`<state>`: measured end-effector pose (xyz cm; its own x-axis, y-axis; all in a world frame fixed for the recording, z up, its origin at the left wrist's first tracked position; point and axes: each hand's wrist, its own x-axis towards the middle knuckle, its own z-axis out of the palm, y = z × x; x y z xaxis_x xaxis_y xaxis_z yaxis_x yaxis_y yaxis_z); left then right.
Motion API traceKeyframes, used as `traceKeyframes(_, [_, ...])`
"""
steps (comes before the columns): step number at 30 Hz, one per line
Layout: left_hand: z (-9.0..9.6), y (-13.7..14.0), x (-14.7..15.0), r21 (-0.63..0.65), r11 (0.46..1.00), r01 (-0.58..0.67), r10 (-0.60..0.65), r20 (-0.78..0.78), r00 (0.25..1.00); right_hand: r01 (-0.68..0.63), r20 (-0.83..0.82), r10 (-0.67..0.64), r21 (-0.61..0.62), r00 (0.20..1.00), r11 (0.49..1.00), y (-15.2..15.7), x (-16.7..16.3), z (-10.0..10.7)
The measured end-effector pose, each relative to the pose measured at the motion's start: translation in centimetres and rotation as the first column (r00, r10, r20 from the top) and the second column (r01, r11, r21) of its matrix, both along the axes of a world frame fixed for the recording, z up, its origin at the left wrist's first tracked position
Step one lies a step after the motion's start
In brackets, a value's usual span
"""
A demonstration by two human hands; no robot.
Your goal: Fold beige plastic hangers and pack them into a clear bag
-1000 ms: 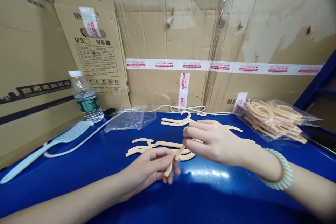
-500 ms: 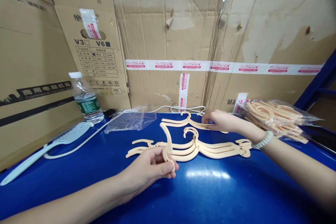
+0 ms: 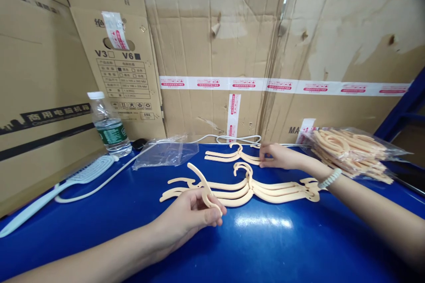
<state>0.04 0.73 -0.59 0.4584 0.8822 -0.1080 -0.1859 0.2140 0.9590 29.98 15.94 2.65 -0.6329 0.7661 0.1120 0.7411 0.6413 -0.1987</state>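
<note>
Faces tall brown cardboard (image 3: 206, 44), creased, crossed by white tape printed in red. Works over a glossy blue desk (image 3: 265, 247). Has several cream front hangers (image 3: 282, 199) lying close together mid-desk, hooks towards the back, curved end pieces at both sides. Has a plastic-wrapped bundle of similar cream parts (image 3: 348, 146) at the right, a pale blue hairbrush (image 3: 86, 174) lying at the left, and a crumpled transparent bag (image 3: 164, 154) near the back. Has a cream rear hanger (image 3: 238, 154) behind the others, apart from them. Pinches between thumb and fingers of the left hand (image 3: 199, 212) a small curved piece, tilted, in front of the left half of the front hangers. Has a green-labelled bottle (image 3: 111, 130) upright beyond the hairbrush. Curls the right hand (image 3: 278, 156) over the right end of the rear hanger; cannot tell whether gripping or merely touching. Wears a pale beaded bracelet (image 3: 330, 178) on the right wrist.
</note>
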Motion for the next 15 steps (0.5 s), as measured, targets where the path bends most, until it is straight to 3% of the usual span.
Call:
traceKeyframes(5, [-0.5,0.1,-0.1,0.005,1.000,-0.005,0.005,0.050,0.999,-0.011,-0.101,0.006,-0.054,0.995,0.998,-0.4,0.1,1.7])
traceKeyframes(9, [-0.7,0.1,0.0,0.003,1.000,-0.012,0.011,0.102,0.995,-0.017,-0.292,-0.026,-0.144,0.956,0.989,-1.7,0.4,3.8])
traceKeyframes(12, [-0.6,0.1,0.0,-0.026,0.999,-0.024,0.027,0.154,0.988,-0.005,-0.384,-0.024,-0.075,0.923,0.997,-3.7,0.8,4.6])
traceKeyframes(15, [-0.5,0.1,0.0,-0.036,0.999,-0.027,0.033,0.186,0.982,0.000,-0.398,-0.006,-0.014,0.917,1.000,-6.5,1.2,4.1])
